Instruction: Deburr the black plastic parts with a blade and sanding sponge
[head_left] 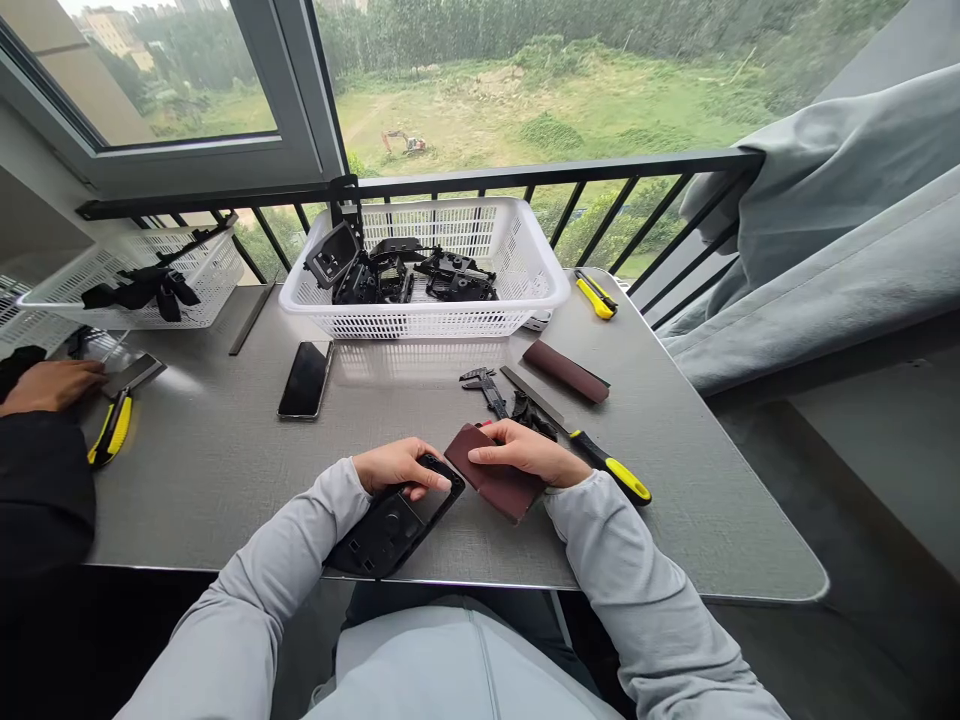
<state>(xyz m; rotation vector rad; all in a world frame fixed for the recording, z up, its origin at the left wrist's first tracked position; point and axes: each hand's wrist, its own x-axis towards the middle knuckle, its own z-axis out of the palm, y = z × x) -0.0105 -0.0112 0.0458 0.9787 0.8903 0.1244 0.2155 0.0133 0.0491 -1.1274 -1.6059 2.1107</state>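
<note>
My left hand (397,468) grips a flat black plastic housing (382,532) at its upper corner, above the table's front edge. My right hand (525,450) presses a folded piece of dark red sandpaper (495,472) against that corner. Just beyond my right hand lie a yellow-and-black handled file (609,466), small black plastic pieces (531,414) and a steel caliper (484,391). A second folded sandpaper strip (566,371) lies further back.
A white slotted basket (427,322) of black plastic parts stands at the back, with a phone (306,379) before it and a yellow utility knife (596,295) to its right. A co-worker's hand (52,387) works at the left, beside another basket (135,300). A railing (547,175) runs behind the table.
</note>
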